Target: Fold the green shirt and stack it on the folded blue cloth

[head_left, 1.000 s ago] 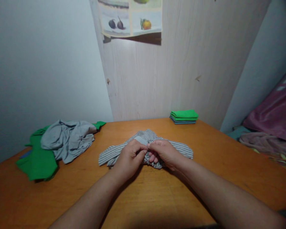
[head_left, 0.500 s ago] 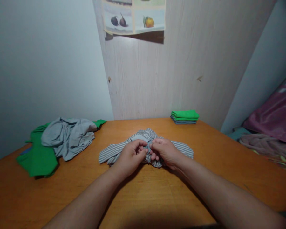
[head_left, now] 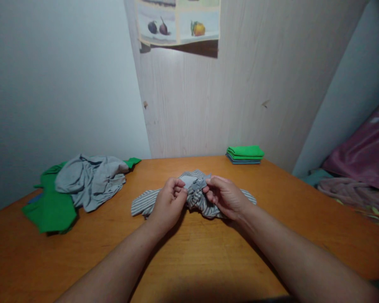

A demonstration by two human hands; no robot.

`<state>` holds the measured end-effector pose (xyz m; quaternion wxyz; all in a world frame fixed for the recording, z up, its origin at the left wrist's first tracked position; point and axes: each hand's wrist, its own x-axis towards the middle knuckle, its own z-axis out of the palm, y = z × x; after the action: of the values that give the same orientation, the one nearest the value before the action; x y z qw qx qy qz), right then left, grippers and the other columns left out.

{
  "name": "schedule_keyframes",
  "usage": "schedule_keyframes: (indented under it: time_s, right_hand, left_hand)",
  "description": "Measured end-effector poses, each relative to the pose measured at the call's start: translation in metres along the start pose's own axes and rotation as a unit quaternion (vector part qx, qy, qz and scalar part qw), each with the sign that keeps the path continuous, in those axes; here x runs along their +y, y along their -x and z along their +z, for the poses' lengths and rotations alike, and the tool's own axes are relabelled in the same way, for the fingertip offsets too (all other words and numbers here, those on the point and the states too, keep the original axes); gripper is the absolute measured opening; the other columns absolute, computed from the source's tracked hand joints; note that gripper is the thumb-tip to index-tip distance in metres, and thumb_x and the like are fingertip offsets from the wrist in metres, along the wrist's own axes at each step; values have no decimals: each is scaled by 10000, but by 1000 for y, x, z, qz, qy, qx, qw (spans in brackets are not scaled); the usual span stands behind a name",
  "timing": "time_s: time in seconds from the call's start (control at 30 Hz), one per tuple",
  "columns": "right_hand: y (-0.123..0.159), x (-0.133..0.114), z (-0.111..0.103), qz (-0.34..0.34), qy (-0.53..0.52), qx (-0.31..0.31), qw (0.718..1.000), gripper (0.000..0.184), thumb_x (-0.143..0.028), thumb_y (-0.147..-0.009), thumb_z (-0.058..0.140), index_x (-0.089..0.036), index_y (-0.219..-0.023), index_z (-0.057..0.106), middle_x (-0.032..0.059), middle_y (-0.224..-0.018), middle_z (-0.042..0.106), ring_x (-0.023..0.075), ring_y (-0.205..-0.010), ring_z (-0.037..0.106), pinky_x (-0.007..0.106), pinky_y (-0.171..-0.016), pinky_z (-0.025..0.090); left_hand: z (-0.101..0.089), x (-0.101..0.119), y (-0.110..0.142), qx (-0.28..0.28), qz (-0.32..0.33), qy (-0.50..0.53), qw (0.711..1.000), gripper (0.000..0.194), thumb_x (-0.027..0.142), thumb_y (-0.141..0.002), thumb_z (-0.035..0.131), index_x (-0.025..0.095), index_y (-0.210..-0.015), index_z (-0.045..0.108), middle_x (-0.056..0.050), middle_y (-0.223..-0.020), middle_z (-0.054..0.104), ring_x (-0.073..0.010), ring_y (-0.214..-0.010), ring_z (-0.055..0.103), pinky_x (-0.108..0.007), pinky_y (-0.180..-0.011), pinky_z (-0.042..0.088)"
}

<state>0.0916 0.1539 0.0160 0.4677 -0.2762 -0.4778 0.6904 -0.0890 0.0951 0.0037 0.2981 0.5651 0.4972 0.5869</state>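
A grey-and-white striped shirt (head_left: 202,207) lies bunched on the table, its sleeves spread out to either side. Plain grey fabric shows at its middle, around the neck opening. My right hand (head_left: 224,195) is closed, pinching the edge of this grey part between thumb and forefinger. On the other side, my left hand (head_left: 170,202) is also closed, with thumb and fingertips together at the shirt's fabric. Its fingers cover some of the left part of the shirt, and the right hand hides part of the right sleeve.
On the left of the wooden table (head_left: 189,261), a crumpled grey garment (head_left: 91,179) lies over a green one (head_left: 55,212). A folded stack of green and grey cloth (head_left: 244,154) sits at the back right. Behind the table is a wall panel (head_left: 202,101) with pictures.
My hands have drawn apart, the right one moving right and slightly up with the grey edge. More of the shirt's bunched middle shows between them.
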Motion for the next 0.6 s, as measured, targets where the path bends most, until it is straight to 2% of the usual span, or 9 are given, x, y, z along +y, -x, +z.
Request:
schedule_keyframes:
  time_s: [0.07, 0.13, 0.23, 0.33, 0.43, 0.5, 0.6]
  right_hand:
    - [-2, -2, -3, -16, -17, -7, 1000, 161, -298, -749, 736, -179, -730, 630, 15, -685, 651, 98, -545, 545, 198, -447, 371]
    - [-2, -5, -5, -27, -36, -23, 999, 157, -290, -747, 744, -187, -742, 625, 6, -694, 639, 118, -618, 579, 205, -481, 390]
    - [-1, -9, -6, -46, -52, -41, 997, 154, -281, -735, 747, -192, -749, 622, 14, -741, 656, 141, -688, 603, 220, -520, 414]
    - [1, -14, -6, -49, -47, -37, 997, 151, -291, -734, 735, -200, -766, 619, 20, -762, 674, 156, -706, 626, 225, -534, 418]
    - [3, -16, -7, -41, -44, -34, 998, 153, -315, -742, 719, -207, -768, 613, 15, -759, 688, 159, -702, 645, 230, -553, 426]
    - [3, -17, -8, -40, -48, -40, 997, 145, -317, -746, 712, -210, -764, 616, 8, -744, 691, 152, -673, 636, 238, -570, 440]
    - [4, -18, -9, -35, -57, -57, 996, 124, -314, -765, 702, -210, -773, 636, 6, -724, 684, 148, -642, 617, 246, -581, 459]
  left_hand:
    - [-2, 1, 0, -5, 18, -36, 999, 102, 297, -853, 640, 216, -895, 594, 13, -770, 590, -135, -685, 534, -236, -638, 392]
    - [-3, 2, 1, -39, 43, -99, 993, 78, 289, -878, 598, 218, -858, 625, -4, -755, 614, -155, -691, 551, -260, -657, 409]
    - [-5, 2, 1, -70, 104, -220, 967, 130, 259, -853, 619, 229, -951, 699, -64, -929, 699, -234, -883, 622, -342, -820, 461]
    - [-9, -1, -2, -33, 142, -348, 926, 340, 221, -810, 639, 220, -1147, 685, -133, -1241, 668, -344, -1212, 551, -474, -1051, 392]
    - [-15, -3, -3, 19, 122, -450, 884, 437, 239, -825, 607, 191, -1258, 635, -171, -1449, 546, -418, -1393, 390, -586, -1139, 277]
    - [-17, -1, -4, 37, 117, -486, 865, 407, 253, -850, 577, 192, -1247, 637, -164, -1469, 534, -417, -1410, 369, -602, -1146, 256]
    - [-16, 1, -2, 30, 135, -502, 854, 388, 273, -864, 570, 216, -1242, 639, -135, -1432, 576, -382, -1396, 399, -580, -1155, 252]
